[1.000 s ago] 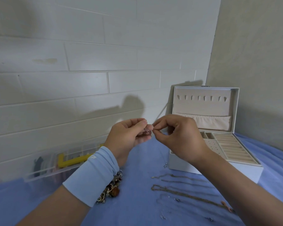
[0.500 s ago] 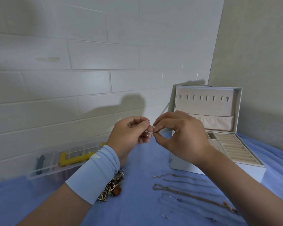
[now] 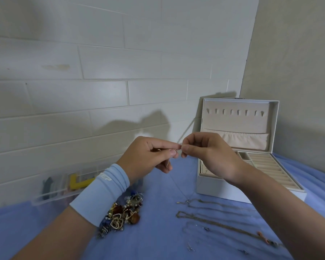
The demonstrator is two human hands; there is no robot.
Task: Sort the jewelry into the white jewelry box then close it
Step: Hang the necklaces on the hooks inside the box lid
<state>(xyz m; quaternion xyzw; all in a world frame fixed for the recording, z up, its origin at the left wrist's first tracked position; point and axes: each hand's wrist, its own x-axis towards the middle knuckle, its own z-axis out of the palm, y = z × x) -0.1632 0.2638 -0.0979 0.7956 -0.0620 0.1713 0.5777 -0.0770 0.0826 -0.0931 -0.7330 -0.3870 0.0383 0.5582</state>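
thin chain [image 3: 178, 186]: pinched at its top end between the fingertips of both hands, raised above the blue cloth [image 3: 158, 241], hanging slack and slanting down to the right; small clasp or pendant at the lower end, close to the front left corner of the box, touching the cloth or not: cannot tell.
left hand [image 3: 148, 156]: fingers curled, thumb and forefinger pinching the chain's end, tips almost against those of the right hand.
right hand [image 3: 210, 154]: fingers curled, thumb and forefinger pinching the same end from the other side, held in front of the open box.
wristband [image 3: 101, 192]: pale blue, around the left wrist.
white jewelry box [image 3: 223, 186]: open, standing on the cloth at the right, near the corner of the walls.
lid [image 3: 238, 119]: upright, beige lining, a row of small notches near the top, a gathered pocket below.
tray [image 3: 270, 169]: ridged ring rolls on the right, small compartments on the left, partly hidden behind the right hand.
laid-out chains [image 3: 214, 222]: several, side by side on the cloth in front of the box, running under the right forearm.
jewelry pile [image 3: 124, 212]: tangled heap of beads, rings and a heart-shaped piece, on the cloth just beside the left wrist.
small loose pieces [image 3: 189, 247]: on the cloth nearest the camera, too small to tell.
clear plastic organizer [image 3: 64, 186]: against the pale block wall at the left, yellow and dark items inside.
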